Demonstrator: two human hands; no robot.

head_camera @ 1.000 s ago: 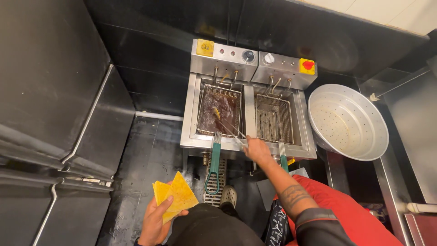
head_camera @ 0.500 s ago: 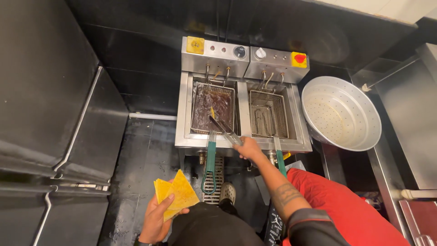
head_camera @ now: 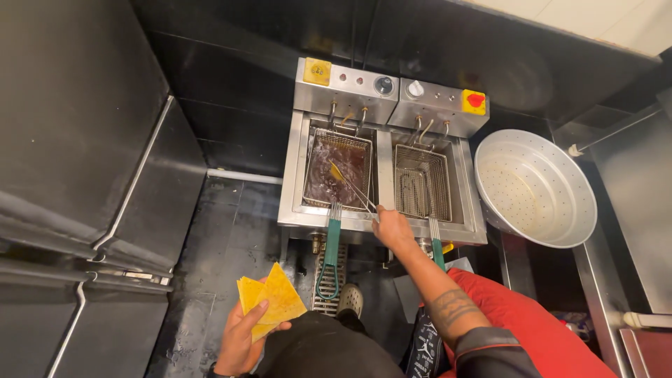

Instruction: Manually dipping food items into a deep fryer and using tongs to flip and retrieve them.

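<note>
Head view looks down on a steel double fryer (head_camera: pixel 383 221) that stands against a dark wall. Its left tank holds a wire basket (head_camera: pixel 338 171) in dark oil, and its right tank holds a second basket (head_camera: pixel 418 183) with no oil visible. Each basket has a green handle that reaches over the front edge toward the person.

The right hand (head_camera: pixel 392 227) is at the front rim of the fryer, between the two baskets. Its fingers are clenched around the end of thin metal tongs (head_camera: pixel 357 190). The tongs go up and left into the left basket, and their tip pinches a small yellow piece (head_camera: pixel 336 171) at the oil surface.

The left hand (head_camera: pixel 243 336) is low, near the person's waist, well apart from the fryer. Its fingers grasp a small stack of yellow wrappers (head_camera: pixel 273 302), flat and with pointed corners; the thumb lies across the top sheet.

To the right of the fryer lies a big white perforated bowl (head_camera: pixel 535 187), tilted, just beside the fryer's side. On the left are dark steel cabinets (head_camera: pixel 77 161). The floor (head_camera: pixel 224 245) below is dark and looks wet.
</note>
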